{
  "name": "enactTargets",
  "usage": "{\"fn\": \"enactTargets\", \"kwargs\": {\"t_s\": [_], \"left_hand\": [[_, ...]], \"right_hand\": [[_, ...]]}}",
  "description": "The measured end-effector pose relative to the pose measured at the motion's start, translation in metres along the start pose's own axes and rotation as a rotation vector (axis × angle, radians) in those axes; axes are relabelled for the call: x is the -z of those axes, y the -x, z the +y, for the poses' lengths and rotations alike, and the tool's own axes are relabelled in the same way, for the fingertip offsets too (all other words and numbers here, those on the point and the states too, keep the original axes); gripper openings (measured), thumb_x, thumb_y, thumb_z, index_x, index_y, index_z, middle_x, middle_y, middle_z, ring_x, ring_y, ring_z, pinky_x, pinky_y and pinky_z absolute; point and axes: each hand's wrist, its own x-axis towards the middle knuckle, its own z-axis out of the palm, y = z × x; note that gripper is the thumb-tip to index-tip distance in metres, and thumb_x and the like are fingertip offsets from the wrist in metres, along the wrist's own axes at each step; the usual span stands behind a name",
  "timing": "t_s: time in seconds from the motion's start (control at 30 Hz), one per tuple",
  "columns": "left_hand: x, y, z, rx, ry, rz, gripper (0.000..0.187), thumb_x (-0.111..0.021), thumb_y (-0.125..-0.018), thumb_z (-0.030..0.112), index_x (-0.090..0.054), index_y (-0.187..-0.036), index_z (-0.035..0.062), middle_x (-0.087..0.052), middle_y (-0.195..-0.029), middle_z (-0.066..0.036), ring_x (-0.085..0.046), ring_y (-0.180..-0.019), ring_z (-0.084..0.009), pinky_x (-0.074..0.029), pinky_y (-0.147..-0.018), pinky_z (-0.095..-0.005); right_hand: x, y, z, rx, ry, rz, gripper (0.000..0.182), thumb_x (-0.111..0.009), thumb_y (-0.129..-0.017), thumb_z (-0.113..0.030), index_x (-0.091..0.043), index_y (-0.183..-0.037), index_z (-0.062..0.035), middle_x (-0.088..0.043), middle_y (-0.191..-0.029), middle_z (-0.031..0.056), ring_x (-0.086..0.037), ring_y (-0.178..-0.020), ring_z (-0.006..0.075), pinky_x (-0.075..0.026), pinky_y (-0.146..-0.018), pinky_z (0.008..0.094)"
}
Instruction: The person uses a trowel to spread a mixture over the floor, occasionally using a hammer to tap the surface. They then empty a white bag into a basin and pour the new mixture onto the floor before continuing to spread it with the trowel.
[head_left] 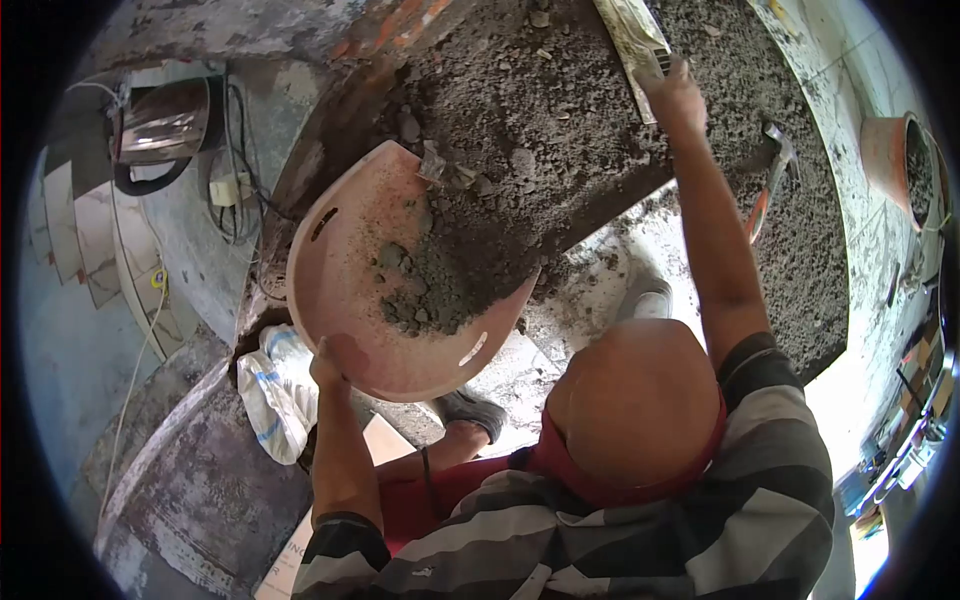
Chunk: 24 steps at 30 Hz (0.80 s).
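My left hand [328, 368] grips the near left rim of a pink, curved plastic tub [335, 270]. The tub lies tilted, its open side against a bed of grey, crumbly mortar [500, 130], with loose lumps [425, 295] inside it. At the upper right my right hand [676, 98] is closed round a long, flat, mortar-smeared bar [630, 50] by a dark grip on its edge. The bar rests on or just above the mortar; the exact contact cannot be made out.
A hammer [770, 185] with an orange handle lies on the mortar at right. A terracotta-coloured bucket [890, 165] stands beyond it. At left are a metal kettle [165, 125], cables and a white sack [275, 395]. My shod feet show below the mortar's edge.
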Motion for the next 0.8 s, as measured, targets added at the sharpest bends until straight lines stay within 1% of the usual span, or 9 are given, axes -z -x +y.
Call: {"fn": "enactTargets", "kwargs": {"t_s": [0.1,0.17,0.23,0.33,0.47,0.53,0.67,0.7,0.8], "left_hand": [[-0.01,0.012,-0.006,0.014,0.039,0.164,0.038,-0.041,-0.1,0.028,-0.058,-0.109,-0.0047,-0.062,-0.095,-0.016,-0.063,-0.08,-0.0325,-0.053,-0.069,-0.0422],[0.062,-0.046,-0.041,-0.008,-0.063,-0.127,0.039,-0.041,-0.1,0.029,-0.058,-0.111,-0.0047,-0.063,-0.099,-0.016,-0.063,-0.083,-0.032,-0.053,-0.073,-0.0432],[0.074,-0.054,-0.047,0.011,-0.03,-0.198,0.039,-0.039,-0.1,0.029,-0.057,-0.111,-0.0035,-0.062,-0.101,-0.015,-0.062,-0.087,-0.0313,-0.052,-0.076,-0.0443],[0.027,-0.019,-0.02,0.077,0.149,-0.051,0.039,-0.035,-0.101,0.03,-0.057,-0.109,-0.0011,-0.06,-0.101,-0.014,-0.059,-0.09,-0.0304,-0.049,-0.078,-0.0453],[0.069,-0.064,-0.044,-0.299,-0.331,-0.506,0.038,-0.035,-0.099,0.03,-0.056,-0.105,-0.0008,-0.058,-0.095,-0.015,-0.057,-0.084,-0.0303,-0.047,-0.073,-0.0447],[0.055,-0.052,-0.047,-0.21,-0.216,-0.559,0.037,-0.037,-0.098,0.03,-0.056,-0.104,-0.0015,-0.058,-0.093,-0.015,-0.056,-0.079,-0.0306,-0.047,-0.069,-0.0442],[0.0,-0.013,-0.019,0.054,0.131,-0.232,0.036,-0.038,-0.097,0.029,-0.055,-0.105,-0.0012,-0.058,-0.092,-0.015,-0.056,-0.077,-0.0314,-0.047,-0.064,-0.0449],[-0.012,0.002,-0.004,0.181,0.184,-0.1,0.036,-0.037,-0.097,0.029,-0.055,-0.104,-0.0008,-0.058,-0.092,-0.014,-0.056,-0.077,-0.0316,-0.047,-0.064,-0.0452],[0.041,-0.041,-0.042,-0.001,0.034,-0.311,0.037,-0.038,-0.097,0.031,-0.055,-0.102,-0.0012,-0.057,-0.091,-0.015,-0.056,-0.078,-0.0331,-0.047,-0.064,-0.0463]], "right_hand": [[-0.019,-0.041,0.019,-0.019,0.003,-0.184,0.076,-0.05,-0.085,-0.066,-0.05,-0.117,0.0035,-0.061,-0.108,0.031,-0.06,-0.103,0.0445,-0.046,-0.089,0.0513],[-0.016,-0.025,0.004,0.061,-0.09,-0.141,0.07,-0.053,-0.086,-0.06,-0.05,-0.117,0.0024,-0.063,-0.103,0.0295,-0.062,-0.099,0.0431,-0.049,-0.084,0.0504],[-0.01,-0.003,-0.011,0.17,-0.098,-0.178,0.063,-0.054,-0.089,-0.053,-0.046,-0.12,0.0005,-0.064,-0.099,0.0295,-0.065,-0.091,0.0421,-0.052,-0.078,0.0497],[-0.014,0.036,-0.039,0.299,0.024,-0.297,0.053,-0.051,-0.093,-0.044,-0.04,-0.124,-0.0014,-0.064,-0.09,0.0297,-0.066,-0.081,0.0416,-0.055,-0.069,0.05],[-0.033,0.092,-0.082,0.271,0.015,-0.356,0.038,-0.041,-0.098,-0.031,-0.04,-0.121,-0.0014,-0.064,-0.083,0.0266,-0.066,-0.075,0.0415,-0.054,-0.064,0.0502],[-0.032,0.111,-0.1,0.294,0.064,-0.402,0.032,-0.035,-0.099,-0.025,-0.04,-0.119,-0.001,-0.064,-0.08,0.0245,-0.066,-0.072,0.0405,-0.054,-0.063,0.0491],[-0.006,0.132,-0.114,0.277,-0.027,-0.52,0.023,-0.035,-0.095,-0.013,-0.043,-0.112,0.0009,-0.065,-0.08,0.0237,-0.067,-0.072,0.0383,-0.054,-0.059,0.0473],[-0.038,0.146,-0.099,0.412,-0.054,-0.409,0.019,-0.038,-0.093,-0.008,-0.044,-0.109,0.0003,-0.065,-0.08,0.0227,-0.067,-0.073,0.038,-0.053,-0.058,0.0482],[-0.035,0.17,-0.113,0.54,0.004,-0.393,0.018,-0.04,-0.091,-0.007,-0.046,-0.107,0.0005,-0.065,-0.078,0.0219,-0.067,-0.07,0.0378,-0.053,-0.056,0.0468]]}}
